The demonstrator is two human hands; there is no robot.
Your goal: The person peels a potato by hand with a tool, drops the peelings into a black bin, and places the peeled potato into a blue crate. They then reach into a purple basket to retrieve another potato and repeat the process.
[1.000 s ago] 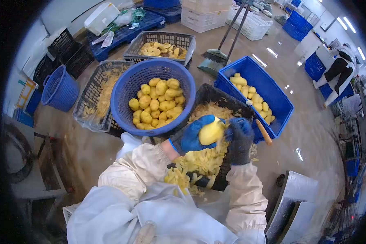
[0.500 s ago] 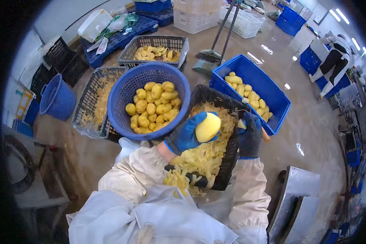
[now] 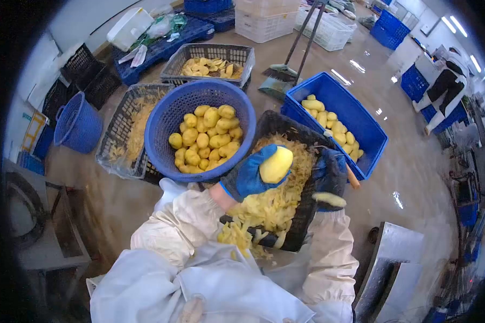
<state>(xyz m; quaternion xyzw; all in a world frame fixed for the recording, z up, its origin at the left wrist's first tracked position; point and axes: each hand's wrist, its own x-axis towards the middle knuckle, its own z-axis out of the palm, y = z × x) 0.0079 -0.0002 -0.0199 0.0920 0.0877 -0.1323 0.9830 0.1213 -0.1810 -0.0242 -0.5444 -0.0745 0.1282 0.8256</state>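
My left hand [image 3: 255, 174], in a blue glove, grips a peeled pale-yellow potato [image 3: 276, 164] over a black crate [image 3: 292, 237]. The crate holds a heap of potato peels [image 3: 269, 207]. To the right, my right hand [image 3: 330, 171], in a dark blue glove, is closed around a peeler with an orange-brown handle [image 3: 352, 177]; its blade is mostly hidden. A strip of peel [image 3: 329, 200] shows across the right glove's cuff. Left of the crate, a blue-purple round basket [image 3: 155, 126] holds several potatoes [image 3: 203, 141].
A blue bin [image 3: 376, 141] with several peeled potatoes stands right of the crate. Black crates [image 3: 110, 126] of peels and cut pieces sit at left and behind. A broom and dustpan [image 3: 279, 81] stand farther back. Metal equipment [image 3: 396, 253] is at lower right. Another person [image 3: 447, 81] works at far right.
The right hand has shifted slightly with the peeler, and a peel strip now shows by its cuff. The left hand still holds the potato in nearly the same spot. The view has shifted slightly.
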